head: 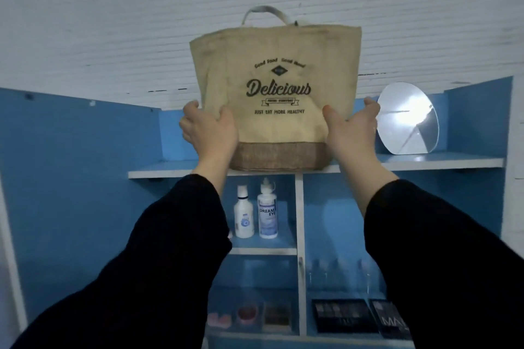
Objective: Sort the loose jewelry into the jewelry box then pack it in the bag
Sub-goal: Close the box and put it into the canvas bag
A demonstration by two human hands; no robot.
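Observation:
A tan canvas bag [279, 85] printed "Delicious", with a brown woven base and a white handle, stands upright on the top shelf [158, 171] of a blue unit. My left hand [208, 129] holds the bag's lower left side, thumb on the front and fingers wrapped behind the edge. On the other side, my right hand [351, 127] clasps the lower right side the same way. Both arms reach up in black sleeves. No jewelry or jewelry box shows in this view.
A round mirror [408, 119] leans on the top shelf just right of the bag. Two white bottles [256, 212] stand in the cubby below. Dark makeup palettes [344, 316] and small pots lie on the lowest shelf. A white ribbed wall rises behind.

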